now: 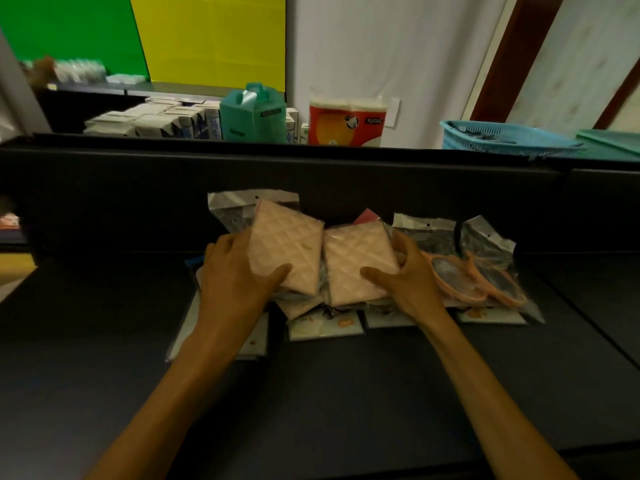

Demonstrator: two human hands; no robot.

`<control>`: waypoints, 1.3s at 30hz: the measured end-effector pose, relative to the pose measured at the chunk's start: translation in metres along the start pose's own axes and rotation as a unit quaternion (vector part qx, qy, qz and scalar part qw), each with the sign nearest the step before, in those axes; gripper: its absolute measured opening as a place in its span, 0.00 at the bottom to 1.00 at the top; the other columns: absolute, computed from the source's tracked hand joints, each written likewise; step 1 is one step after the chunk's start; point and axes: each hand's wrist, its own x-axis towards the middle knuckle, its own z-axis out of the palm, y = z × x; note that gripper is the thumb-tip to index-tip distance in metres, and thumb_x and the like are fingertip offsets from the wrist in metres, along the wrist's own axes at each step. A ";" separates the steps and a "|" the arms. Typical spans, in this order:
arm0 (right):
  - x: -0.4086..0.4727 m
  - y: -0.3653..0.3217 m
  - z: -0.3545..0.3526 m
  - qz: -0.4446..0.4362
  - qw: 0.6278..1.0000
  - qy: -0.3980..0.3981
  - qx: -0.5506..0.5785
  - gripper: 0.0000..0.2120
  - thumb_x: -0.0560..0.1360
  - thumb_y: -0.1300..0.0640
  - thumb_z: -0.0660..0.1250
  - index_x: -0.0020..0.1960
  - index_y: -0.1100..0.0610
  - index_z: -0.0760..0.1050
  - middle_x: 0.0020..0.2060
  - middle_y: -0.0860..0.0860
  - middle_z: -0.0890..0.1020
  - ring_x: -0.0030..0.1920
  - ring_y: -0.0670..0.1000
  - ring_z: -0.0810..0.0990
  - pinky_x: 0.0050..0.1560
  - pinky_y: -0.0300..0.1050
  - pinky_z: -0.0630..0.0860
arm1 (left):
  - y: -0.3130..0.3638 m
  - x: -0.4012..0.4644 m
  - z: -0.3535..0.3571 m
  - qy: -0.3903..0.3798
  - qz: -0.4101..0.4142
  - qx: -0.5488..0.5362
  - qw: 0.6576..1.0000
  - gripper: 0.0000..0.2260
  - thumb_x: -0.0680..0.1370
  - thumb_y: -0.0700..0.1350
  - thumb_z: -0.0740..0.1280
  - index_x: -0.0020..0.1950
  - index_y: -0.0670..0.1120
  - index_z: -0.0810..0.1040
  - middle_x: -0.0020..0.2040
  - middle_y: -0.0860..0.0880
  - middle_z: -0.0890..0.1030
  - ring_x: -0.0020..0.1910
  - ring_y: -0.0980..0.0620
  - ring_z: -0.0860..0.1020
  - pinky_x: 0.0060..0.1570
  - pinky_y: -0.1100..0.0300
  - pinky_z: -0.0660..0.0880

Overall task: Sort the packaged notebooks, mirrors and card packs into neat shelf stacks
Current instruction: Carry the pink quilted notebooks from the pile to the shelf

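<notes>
On the dark shelf lies a pile of packaged goods. My left hand grips a pink quilted notebook in clear wrap, thumb on its front. My right hand grips a second pink quilted notebook beside the first, thumb across its lower edge. To the right lie two orange-framed mirrors in clear bags. Flat white card packs stick out from under the pile at the front. A clear hanging bag shows behind the left notebook.
Above the shelf's back wall stand white boxes, a teal carton, a pack of paper rolls and a blue basket. Dark shelf surface stretches in front of the pile and to both sides.
</notes>
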 end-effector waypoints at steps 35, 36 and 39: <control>-0.062 0.033 -0.112 -0.025 0.976 0.120 0.182 0.23 0.76 0.62 0.65 0.69 0.48 0.67 0.64 0.48 0.76 0.61 0.47 0.77 0.52 0.41 0.78 | 0.052 -0.032 0.006 -0.173 -0.031 -0.500 0.848 0.26 0.66 0.41 0.71 0.60 0.58 0.69 0.61 0.51 0.76 0.52 0.52 0.81 0.40 0.60 0.81; -0.070 0.037 -0.124 -0.027 0.975 0.126 0.182 0.23 0.76 0.61 0.65 0.69 0.48 0.67 0.64 0.49 0.76 0.61 0.47 0.77 0.54 0.44 0.78 | 0.063 -0.039 0.016 -0.188 -0.022 -0.498 0.846 0.28 0.66 0.41 0.71 0.61 0.60 0.67 0.60 0.53 0.76 0.53 0.52 0.80 0.40 0.61 0.81; -0.096 0.052 -0.166 -0.020 0.972 0.151 0.180 0.24 0.76 0.61 0.65 0.70 0.50 0.66 0.62 0.49 0.78 0.59 0.48 0.79 0.53 0.46 0.79 | 0.102 -0.063 0.049 -0.234 -0.027 -0.527 0.816 0.32 0.69 0.35 0.69 0.65 0.61 0.65 0.60 0.55 0.75 0.53 0.49 0.80 0.36 0.57 0.81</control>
